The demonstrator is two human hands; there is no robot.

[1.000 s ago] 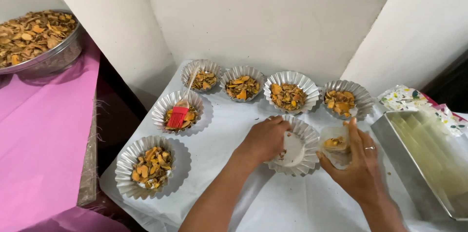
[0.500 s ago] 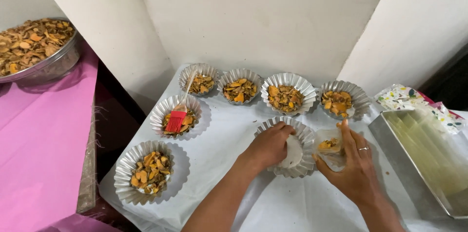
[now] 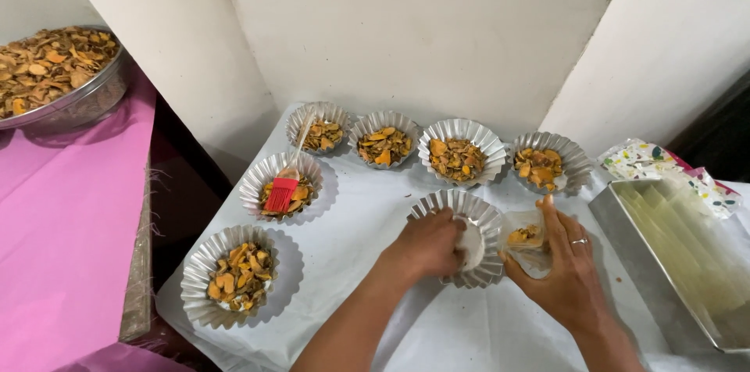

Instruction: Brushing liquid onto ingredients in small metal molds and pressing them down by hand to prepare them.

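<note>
Now, what changed: I see the small clear cup [image 3: 530, 243] has come closer to the empty foil mould [image 3: 467, 233] than it was a second ago, and my view has dipped a little
Left hand: my left hand [image 3: 428, 247] sits inside the empty foil mould, fingers curled shut on a bit of white paper [image 3: 471, 245] that lines the bottom
Right hand: my right hand [image 3: 564, 274] is wrapped around the small clear cup, fingers closed on it, with a ring on one finger
Cup: it has a few orange and brown chips in it, and it now touches the right side of the mould's rim
What that means: I think the chips are about to go from the cup into the mould, because the cup is right at the edge and the paper is being pressed flat
Mould: it is near the middle of the bench [image 3: 367, 223], which has a white cloth on it
Other moulds: six more foil moulds are already full of chips, four in a row by the wall [image 3: 461, 157] and two down the left side [image 3: 234, 282]
Brush: a red brush [image 3: 283, 188] lies in one of the left moulds
Right side: a long steel tray [image 3: 625, 251] with pale sheets in it
Far left: a big steel bowl [image 3: 74, 102] of chips on a pink cloth
</note>
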